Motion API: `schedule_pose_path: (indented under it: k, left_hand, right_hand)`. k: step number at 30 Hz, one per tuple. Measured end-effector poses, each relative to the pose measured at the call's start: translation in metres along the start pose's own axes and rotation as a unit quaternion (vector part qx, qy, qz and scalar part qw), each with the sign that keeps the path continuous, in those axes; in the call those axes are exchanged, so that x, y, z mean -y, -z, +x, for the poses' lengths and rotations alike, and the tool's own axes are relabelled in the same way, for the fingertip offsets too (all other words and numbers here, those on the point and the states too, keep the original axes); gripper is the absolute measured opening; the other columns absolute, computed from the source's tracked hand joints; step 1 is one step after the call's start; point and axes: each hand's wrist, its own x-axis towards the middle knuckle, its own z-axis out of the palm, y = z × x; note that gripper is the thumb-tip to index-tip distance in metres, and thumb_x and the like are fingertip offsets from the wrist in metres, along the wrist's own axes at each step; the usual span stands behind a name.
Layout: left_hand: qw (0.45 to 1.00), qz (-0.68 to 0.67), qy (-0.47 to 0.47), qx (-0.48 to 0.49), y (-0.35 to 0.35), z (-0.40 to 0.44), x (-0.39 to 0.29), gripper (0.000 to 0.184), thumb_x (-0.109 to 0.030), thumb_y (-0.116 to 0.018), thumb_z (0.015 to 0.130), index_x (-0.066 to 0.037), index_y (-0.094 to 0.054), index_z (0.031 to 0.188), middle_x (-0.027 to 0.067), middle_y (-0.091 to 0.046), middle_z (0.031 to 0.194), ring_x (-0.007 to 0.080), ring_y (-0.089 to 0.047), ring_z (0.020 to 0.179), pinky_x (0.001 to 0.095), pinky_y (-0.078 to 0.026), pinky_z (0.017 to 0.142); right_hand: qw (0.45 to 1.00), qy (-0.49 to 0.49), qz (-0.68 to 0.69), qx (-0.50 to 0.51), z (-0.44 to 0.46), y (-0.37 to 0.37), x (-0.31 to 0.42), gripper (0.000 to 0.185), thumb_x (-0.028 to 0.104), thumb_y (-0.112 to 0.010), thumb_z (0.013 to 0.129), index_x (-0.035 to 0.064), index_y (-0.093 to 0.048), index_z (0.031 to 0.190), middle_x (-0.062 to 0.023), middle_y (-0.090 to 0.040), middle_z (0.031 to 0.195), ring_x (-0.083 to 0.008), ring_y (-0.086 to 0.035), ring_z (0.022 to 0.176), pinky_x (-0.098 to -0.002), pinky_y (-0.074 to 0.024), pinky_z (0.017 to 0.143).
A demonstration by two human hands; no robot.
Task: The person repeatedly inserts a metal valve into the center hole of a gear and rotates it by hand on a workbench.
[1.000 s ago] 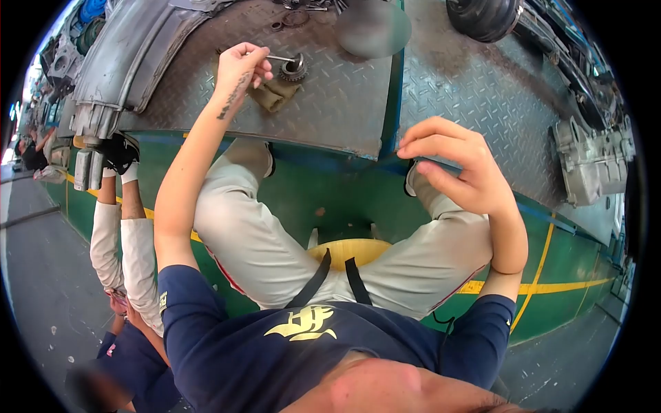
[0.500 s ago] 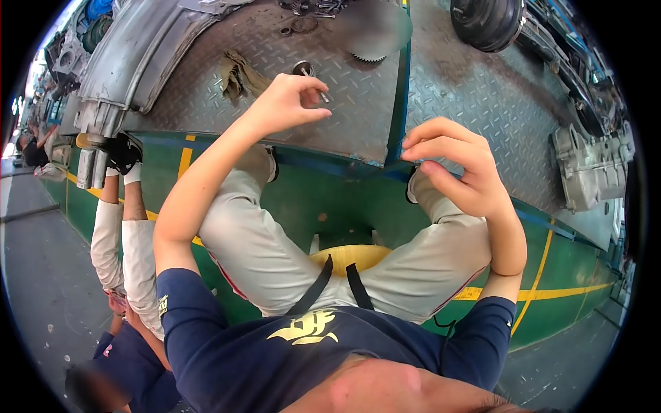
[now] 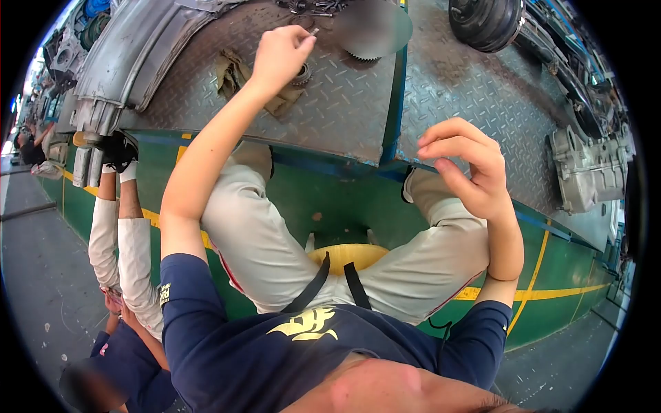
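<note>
My left hand reaches over the left part of the metal tread-plate tabletop. Its thumb and fingertips pinch a small metal part, of which only a short shiny end shows. Beside that wrist lies a small round metal gear, partly hidden by the hand. A brown-green rag is crumpled left of the forearm, and some of its cloth shows on the other side. Over the right tabletop's near edge hovers my right hand, its fingers loosely curled, thumb apart, nothing visible between them.
A large grey metal housing covers the table's left. Toward the back are several loose metal parts and a toothed wheel under a blur. A black drum and a cast gearbox case stand right. Another person sits at left.
My left hand has moved forward across the table, carrying the small metal part and uncovering more of the gear and rag. My right hand has shifted slightly to the right.
</note>
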Motion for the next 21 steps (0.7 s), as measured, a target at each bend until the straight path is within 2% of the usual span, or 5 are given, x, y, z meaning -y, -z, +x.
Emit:
schedule_pose_path:
  k: [2,5,6,15,21]
  left_hand:
    - [0.995,-0.045,0.091,0.008,0.011,0.001,0.011,0.024,-0.024,-0.074,0.090,-0.002,-0.076,0.099,0.0052,-0.068,0.065,0.0107,-0.063,0.059,0.0296,-0.051,0.061]
    - [0.943,-0.223,0.244,0.035,0.022,-0.005,0.034,0.025,-0.018,-0.071,0.091,0.005,-0.073,0.100,0.0058,-0.070,0.069,0.0093,-0.063,0.057,0.0260,-0.050,0.056]
    - [0.927,-0.260,0.266,0.042,0.026,-0.007,0.040,0.021,-0.016,-0.071,0.095,0.004,-0.071,0.101,0.0022,-0.067,0.069,0.0052,-0.056,0.054,0.0203,-0.042,0.050]
    - [0.954,-0.237,0.172,0.062,0.057,-0.026,0.019,0.022,-0.015,-0.068,0.096,0.005,-0.074,0.102,0.0046,-0.071,0.075,0.0058,-0.060,0.062,0.0228,-0.048,0.059]
    - [0.961,-0.254,0.084,0.074,0.052,-0.029,0.008,0.017,-0.012,-0.064,0.098,-0.002,-0.074,0.108,0.0011,-0.071,0.078,0.0043,-0.056,0.066,0.0226,-0.046,0.060]
  right_hand:
    - [1.000,0.004,0.001,-0.001,0.000,0.000,0.000,0.022,-0.011,-0.063,0.082,-0.0002,-0.071,0.100,-0.0125,-0.068,0.106,-0.0243,-0.068,0.093,-0.0327,-0.0551,0.080]
    - [1.000,0.006,0.000,-0.001,0.000,-0.001,0.001,0.022,-0.011,-0.063,0.083,-0.0002,-0.071,0.100,-0.0124,-0.068,0.106,-0.0241,-0.068,0.092,-0.0327,-0.0551,0.080]
    - [1.000,0.006,0.000,-0.001,0.001,-0.001,0.001,0.022,-0.011,-0.063,0.083,-0.0002,-0.071,0.100,-0.0124,-0.068,0.106,-0.0240,-0.068,0.092,-0.0326,-0.0550,0.080]
    - [1.000,0.011,0.001,0.004,0.006,-0.008,-0.001,0.021,-0.011,-0.063,0.083,0.0005,-0.071,0.100,-0.0110,-0.068,0.105,-0.0228,-0.068,0.090,-0.0317,-0.0541,0.078]
    - [1.000,0.017,0.011,0.004,0.011,-0.010,0.002,0.022,-0.011,-0.062,0.083,0.0005,-0.071,0.100,-0.0110,-0.068,0.105,-0.0223,-0.068,0.089,-0.0315,-0.0541,0.077]
